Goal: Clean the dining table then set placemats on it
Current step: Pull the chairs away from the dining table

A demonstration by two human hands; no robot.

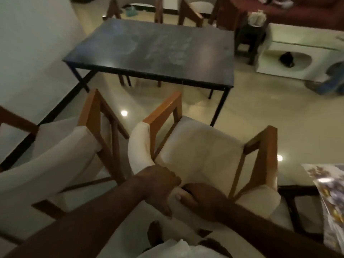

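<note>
Your left hand (pixel 160 185) and right hand (pixel 202 197) both gripped the padded back of the near chair (pixel 197 146). The dark bench (pixel 149 51) stood far beyond, streaked with smears. You seemed to be clearing access; next, wiping needed a cloth.

**Wood, cloth and a smeared dark top**

The dining table (pixel 149 51) has a smooth, dark top with a dull sheen, clouded by pale smears. Its thin black legs look like metal. The near chair (pixel 201 146) has a satin orange-brown wood frame and matt cream cloth padding. The floor (pixel 251 118) is glossy pale tile. The placemats (pixel 329 192) at the near right look glossy and printed.
</note>
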